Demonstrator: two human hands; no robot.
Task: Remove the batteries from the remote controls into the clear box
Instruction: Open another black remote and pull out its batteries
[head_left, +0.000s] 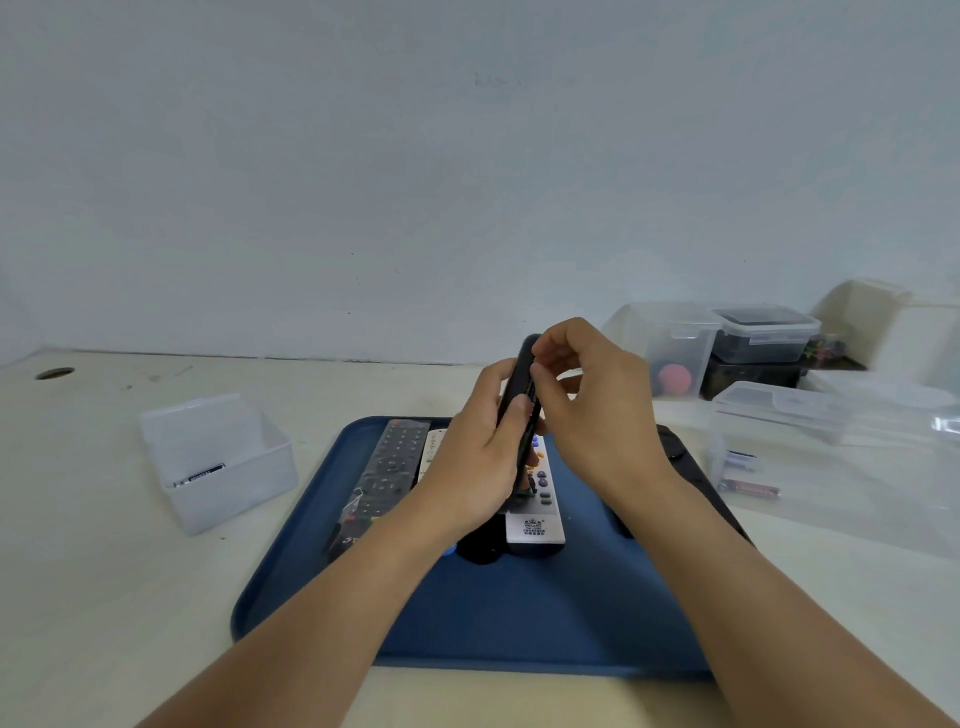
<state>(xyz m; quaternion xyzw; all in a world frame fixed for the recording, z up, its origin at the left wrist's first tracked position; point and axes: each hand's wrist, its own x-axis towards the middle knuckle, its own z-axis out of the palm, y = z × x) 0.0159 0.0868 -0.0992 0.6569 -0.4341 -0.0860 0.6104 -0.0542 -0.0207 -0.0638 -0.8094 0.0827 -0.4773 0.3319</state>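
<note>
My left hand (475, 452) grips a black remote control (521, 382), held upright on its edge above the blue tray (519, 618). My right hand (597, 410) has its curled fingertips on the remote's open back, where a battery seems to sit. A black remote (387, 473), a white one and a silver remote (537, 512) lie on the tray under my hands. The small clear box (218, 462) stands left of the tray with one battery (200, 475) in it.
A large clear container (831, 457) at the right holds a few batteries (750, 488). Behind it stand more plastic boxes (763, 335), one with a red object. A black object (675, 447) lies at the tray's right edge. A hole (54, 373) is in the tabletop far left.
</note>
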